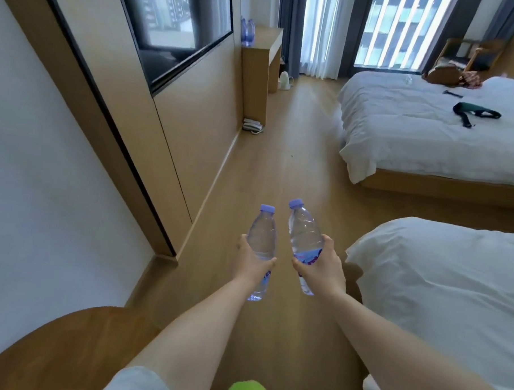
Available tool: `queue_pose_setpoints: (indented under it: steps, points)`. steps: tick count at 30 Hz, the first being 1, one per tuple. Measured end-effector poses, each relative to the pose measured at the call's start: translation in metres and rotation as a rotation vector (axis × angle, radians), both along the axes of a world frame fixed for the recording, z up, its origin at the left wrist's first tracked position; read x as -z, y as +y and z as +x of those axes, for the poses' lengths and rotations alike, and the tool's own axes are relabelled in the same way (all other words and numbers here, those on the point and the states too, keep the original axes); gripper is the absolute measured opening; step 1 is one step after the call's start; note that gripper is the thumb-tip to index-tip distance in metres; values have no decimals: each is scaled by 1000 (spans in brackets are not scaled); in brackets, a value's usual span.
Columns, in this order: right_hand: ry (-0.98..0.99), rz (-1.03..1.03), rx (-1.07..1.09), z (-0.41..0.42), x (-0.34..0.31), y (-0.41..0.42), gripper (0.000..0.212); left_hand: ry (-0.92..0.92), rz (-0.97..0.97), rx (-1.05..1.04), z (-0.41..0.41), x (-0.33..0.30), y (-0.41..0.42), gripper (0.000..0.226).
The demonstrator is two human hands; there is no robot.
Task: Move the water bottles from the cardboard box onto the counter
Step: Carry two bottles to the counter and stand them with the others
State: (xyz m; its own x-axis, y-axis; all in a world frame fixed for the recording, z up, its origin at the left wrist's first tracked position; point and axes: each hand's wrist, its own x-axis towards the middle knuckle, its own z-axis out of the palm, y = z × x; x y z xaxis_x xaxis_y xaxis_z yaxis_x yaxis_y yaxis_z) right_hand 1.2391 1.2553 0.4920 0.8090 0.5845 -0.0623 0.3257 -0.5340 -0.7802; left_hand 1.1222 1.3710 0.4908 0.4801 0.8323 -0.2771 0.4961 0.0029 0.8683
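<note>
Head view
Bottles in hand: two; the left hand (251, 261) is gripping one water bottle (261, 248) round its middle, and the right hand (323, 268) is gripping a second water bottle (302, 238) at its label. Both are pointing cap-forward over the wooden floor (283, 172), just apart from each other.
Bottles on counter: two blue-tinted bottles (247, 32) are standing side by side on the far counter (263, 46), near the wall.
Beds: two; the near bed (440, 276) is lying just right of the right hand, the far bed (429, 128) beyond it.
Open room: a floor strip is running between the wall panel and the beds, toward the counter.
Table: one round table edge (66, 348) is showing lower left.
</note>
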Motion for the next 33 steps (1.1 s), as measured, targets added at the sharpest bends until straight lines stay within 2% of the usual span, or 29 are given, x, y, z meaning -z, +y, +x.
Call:
queue_pose_setpoints:
  steps: [8, 12, 19, 28, 33]
  points:
    - [25, -25, -33, 127, 22, 158, 80, 8, 10, -9, 128, 26, 154, 69]
    - [39, -65, -4, 192, 21, 243, 81, 65, 17, -50, 186, 27, 249, 78]
    - [104, 16, 59, 302, 12, 361, 78, 111, 27, -74, 290, 22, 378, 82]
    - [108, 62, -21, 485, 36, 515, 79, 203, 82, -42, 488, 35, 515, 84]
    - [86, 40, -36, 595, 24, 592, 79, 197, 89, -33, 600, 21, 588, 73]
